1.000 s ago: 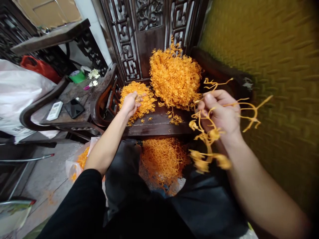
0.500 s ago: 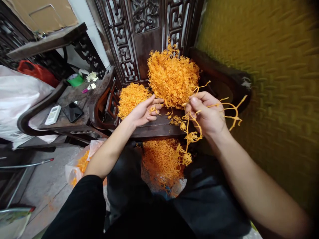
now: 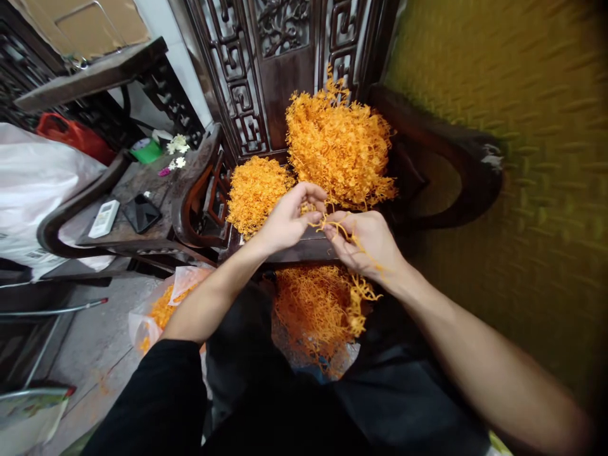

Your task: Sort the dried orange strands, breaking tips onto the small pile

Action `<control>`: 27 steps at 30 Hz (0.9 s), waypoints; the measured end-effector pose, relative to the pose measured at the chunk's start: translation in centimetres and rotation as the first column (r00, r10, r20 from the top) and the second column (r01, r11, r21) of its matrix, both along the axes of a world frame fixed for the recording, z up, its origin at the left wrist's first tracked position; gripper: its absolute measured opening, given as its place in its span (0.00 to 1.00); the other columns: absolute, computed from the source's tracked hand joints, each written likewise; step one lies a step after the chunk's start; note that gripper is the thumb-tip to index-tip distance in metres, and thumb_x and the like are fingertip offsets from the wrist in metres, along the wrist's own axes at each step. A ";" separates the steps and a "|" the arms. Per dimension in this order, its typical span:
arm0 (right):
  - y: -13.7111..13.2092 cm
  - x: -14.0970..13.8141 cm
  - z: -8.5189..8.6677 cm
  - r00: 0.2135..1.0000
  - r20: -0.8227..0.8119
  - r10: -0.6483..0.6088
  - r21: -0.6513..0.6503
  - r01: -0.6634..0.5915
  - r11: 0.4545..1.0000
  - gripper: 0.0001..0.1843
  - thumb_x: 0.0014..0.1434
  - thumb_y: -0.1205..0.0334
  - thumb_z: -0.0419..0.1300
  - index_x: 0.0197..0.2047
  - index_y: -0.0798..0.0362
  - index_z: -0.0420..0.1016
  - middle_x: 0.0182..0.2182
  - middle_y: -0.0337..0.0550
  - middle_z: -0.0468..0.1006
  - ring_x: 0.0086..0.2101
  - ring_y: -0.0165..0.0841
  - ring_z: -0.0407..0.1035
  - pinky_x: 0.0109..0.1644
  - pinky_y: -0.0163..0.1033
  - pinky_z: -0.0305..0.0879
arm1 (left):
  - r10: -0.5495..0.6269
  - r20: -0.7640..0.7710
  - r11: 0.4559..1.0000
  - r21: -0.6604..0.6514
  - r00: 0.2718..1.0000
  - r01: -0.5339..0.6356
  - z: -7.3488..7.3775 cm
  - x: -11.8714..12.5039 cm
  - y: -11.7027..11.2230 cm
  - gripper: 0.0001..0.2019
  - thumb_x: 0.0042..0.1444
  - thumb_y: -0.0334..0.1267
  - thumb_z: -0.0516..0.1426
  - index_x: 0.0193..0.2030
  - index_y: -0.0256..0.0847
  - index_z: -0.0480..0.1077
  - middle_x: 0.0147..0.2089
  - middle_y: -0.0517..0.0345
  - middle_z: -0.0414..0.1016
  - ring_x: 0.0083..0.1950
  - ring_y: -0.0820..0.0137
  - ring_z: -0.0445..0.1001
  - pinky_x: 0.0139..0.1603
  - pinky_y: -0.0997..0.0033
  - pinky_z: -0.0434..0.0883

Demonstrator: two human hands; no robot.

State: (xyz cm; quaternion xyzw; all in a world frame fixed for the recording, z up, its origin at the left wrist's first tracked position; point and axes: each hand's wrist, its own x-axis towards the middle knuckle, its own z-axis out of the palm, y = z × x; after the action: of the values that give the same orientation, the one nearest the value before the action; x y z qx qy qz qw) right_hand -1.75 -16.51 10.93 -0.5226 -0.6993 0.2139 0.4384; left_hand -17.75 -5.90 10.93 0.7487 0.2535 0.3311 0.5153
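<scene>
My right hand (image 3: 368,240) is closed in a pinch on an orange plastic flower stem (image 3: 336,223). Its thin branches run across the palm, and small blossoms (image 3: 357,310) dangle below the wrist. Close beside it on the left, my left hand (image 3: 292,216) curls its fingers over small orange plastic blossoms (image 3: 308,207), its thumb at the stem's tip. Behind the hands, a large heap of orange plastic flowers (image 3: 339,145) rests on a dark wooden chair seat (image 3: 304,251). A smaller pile of loose blossoms (image 3: 256,193) lies to its left.
Between my knees stands a clear bag of bare orange stems (image 3: 311,304). Another plastic bag with orange pieces (image 3: 164,307) is on the floor at left. A phone (image 3: 141,213) and a white device (image 3: 104,218) lie on the wooden side seat. The curved armrest (image 3: 475,158) bounds the right.
My right hand has moved left and slightly down with the stem, meeting my left hand. The left hand has shifted right and its fingers have curled in.
</scene>
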 end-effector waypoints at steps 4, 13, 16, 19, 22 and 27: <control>-1.5 -0.6 0.7 0.973 0.011 0.229 0.045 -0.229 0.972 0.18 0.68 0.53 0.57 0.29 0.50 0.77 0.23 0.42 0.75 0.23 0.31 0.65 0.31 0.40 0.59 | 0.406 -0.142 0.889 0.291 0.903 -0.354 -1.8 -2.1 5.0 0.13 0.56 0.20 0.51 0.42 0.40 0.70 0.42 0.53 0.77 0.45 0.67 0.75 0.54 0.64 0.70; -0.5 0.7 -4.4 0.845 0.307 0.438 -0.597 -0.187 0.780 0.23 0.44 0.66 0.76 0.15 0.52 0.65 0.13 0.36 0.64 0.16 0.27 0.57 0.23 0.38 0.49 | 0.484 -0.552 0.849 0.483 0.679 -0.213 -7.9 -7.9 12.4 0.10 0.52 0.23 0.57 0.35 0.39 0.78 0.44 0.47 0.82 0.49 0.58 0.75 0.59 0.58 0.68; -0.4 1.2 -4.3 0.892 0.281 0.355 -0.581 -0.136 0.802 0.20 0.50 0.60 0.76 0.18 0.52 0.70 0.15 0.38 0.67 0.17 0.29 0.60 0.24 0.38 0.51 | 0.480 -0.573 0.854 0.478 0.664 -0.204 -8.5 -8.4 12.4 0.10 0.51 0.23 0.59 0.33 0.41 0.79 0.42 0.48 0.83 0.52 0.56 0.74 0.61 0.56 0.65; 0.0 1.9 -3.3 0.979 0.014 0.203 -0.412 -0.180 0.893 0.15 0.62 0.49 0.68 0.32 0.52 0.83 0.23 0.41 0.75 0.23 0.30 0.65 0.27 0.38 0.57 | 0.512 -0.562 0.834 0.507 0.650 -0.218 -8.0 -8.3 12.0 0.09 0.53 0.27 0.62 0.40 0.41 0.80 0.49 0.45 0.82 0.61 0.51 0.70 0.67 0.49 0.58; 0.3 2.5 -1.8 0.919 -0.395 -0.014 -0.215 -0.078 0.973 0.21 0.62 0.39 0.67 0.44 0.48 0.85 0.22 0.38 0.70 0.22 0.29 0.59 0.26 0.38 0.55 | 0.450 -0.446 0.854 0.467 0.773 -0.228 -6.3 -6.3 9.6 0.12 0.59 0.36 0.63 0.49 0.38 0.79 0.57 0.41 0.80 0.63 0.52 0.70 0.68 0.49 0.59; 0.7 2.1 -0.6 0.772 -0.632 -0.064 -0.091 0.008 0.996 0.23 0.55 0.35 0.71 0.44 0.44 0.82 0.18 0.33 0.59 0.20 0.29 0.52 0.26 0.41 0.55 | -0.292 -0.102 0.926 -0.280 0.951 0.254 -3.2 -1.0 0.8 0.26 0.70 0.58 0.51 0.50 0.36 0.76 0.48 0.43 0.83 0.47 0.64 0.82 0.50 0.61 0.75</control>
State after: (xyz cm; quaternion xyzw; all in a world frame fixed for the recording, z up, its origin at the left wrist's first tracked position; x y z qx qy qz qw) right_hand 0.38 -15.80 10.31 -0.4509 -0.4910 0.3980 0.6302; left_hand -18.79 -5.12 7.73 0.7231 0.2245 0.1650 0.6321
